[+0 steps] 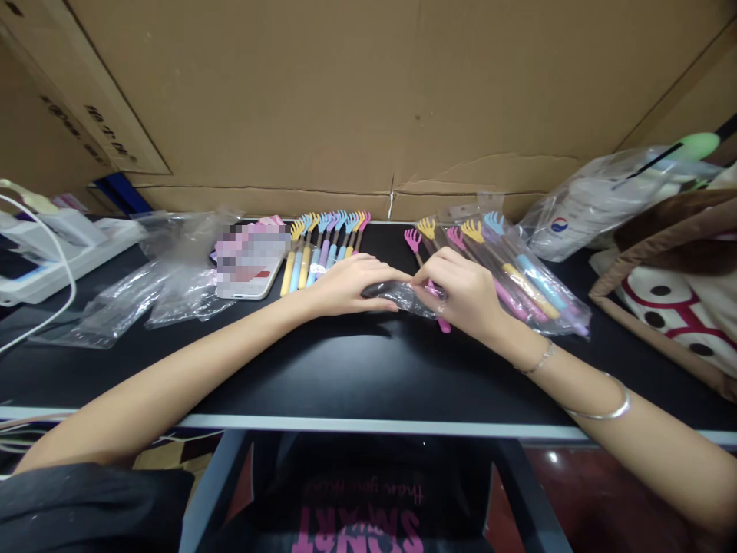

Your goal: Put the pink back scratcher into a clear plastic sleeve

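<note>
A small clear plastic bag (406,298) lies between my two hands, low over the table. My left hand (354,284) has it between thumb and extended fingers. With bent fingers, my right hand (461,296) pinches the bag's other side. Under the right hand lies a pink back scratcher (412,241); its claw and handle end show, the middle is hidden. A yellow-clawed scratcher (427,228) is partly covered by the same hand. Beyond the left hand is a row of several back scratchers (298,265) in yellow, blue, purple and pink. Bagged back scratchers (533,284) lie to the right.
Loose clear bags (184,269) and a phone (253,280) lie left, past them a white power strip (34,280) with cables. A bagged cup (576,211) and a brown-trimmed bag (650,299) stand right. Cardboard (345,100) walls the back of the black table (357,376).
</note>
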`<state>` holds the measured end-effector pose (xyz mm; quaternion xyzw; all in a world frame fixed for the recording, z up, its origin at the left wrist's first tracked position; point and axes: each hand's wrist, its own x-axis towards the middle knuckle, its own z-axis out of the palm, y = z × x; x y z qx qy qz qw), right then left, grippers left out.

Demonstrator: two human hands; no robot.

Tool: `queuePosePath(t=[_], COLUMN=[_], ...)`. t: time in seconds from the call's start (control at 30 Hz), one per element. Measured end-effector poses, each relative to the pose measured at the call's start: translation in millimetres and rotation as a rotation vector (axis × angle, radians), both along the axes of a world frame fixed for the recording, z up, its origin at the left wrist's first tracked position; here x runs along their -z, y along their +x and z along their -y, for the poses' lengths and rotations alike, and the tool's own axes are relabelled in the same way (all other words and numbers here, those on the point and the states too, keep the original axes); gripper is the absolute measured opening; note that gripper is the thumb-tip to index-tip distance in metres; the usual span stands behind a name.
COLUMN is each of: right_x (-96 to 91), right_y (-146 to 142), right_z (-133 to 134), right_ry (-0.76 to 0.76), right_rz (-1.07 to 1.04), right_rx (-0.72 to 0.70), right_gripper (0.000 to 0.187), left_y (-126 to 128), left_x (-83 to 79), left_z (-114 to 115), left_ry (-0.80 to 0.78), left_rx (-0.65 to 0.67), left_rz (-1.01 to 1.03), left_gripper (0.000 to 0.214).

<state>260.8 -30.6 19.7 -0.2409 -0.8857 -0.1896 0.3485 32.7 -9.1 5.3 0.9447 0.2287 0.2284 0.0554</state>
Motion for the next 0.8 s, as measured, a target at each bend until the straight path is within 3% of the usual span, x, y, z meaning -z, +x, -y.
queuePosePath(t=[0.27,0.43,0.57,0.67,0.8], right_x=[-0.2,-2.0,-12.5,-21.0,-22.0], right_y=[2.4,2.7,9.9,20.4,28.7], right_z=[4.5,3.9,1.3,-3.9,-10.7], right_ry=[-0.213,-0.244,-0.332,-0.482,-0.6], right_rz=[-0.04,-0.067,0.062,0.187,0.292], right_rx=[0.101,0.079,0.118,0.203,0.301], right_gripper=[0.015,0.016,0.012,0.021,0.016], left_y=[-0.5,-1.0,-2.0,-3.0,-3.2], left_x=[1.6,6.0,6.6,7.6,10.6], left_z=[0.0,0.9,2.2,2.1,1.3], left_ry=[0.03,0.053,0.1,0.116,0.143], left_rx=[-0.058,-0.14,-0.137,-0.13,-0.104], left_rz=[0.019,0.007,0.007,0.034,0.087], left_gripper=[0.048,0.044,0.039,0.037,0.036])
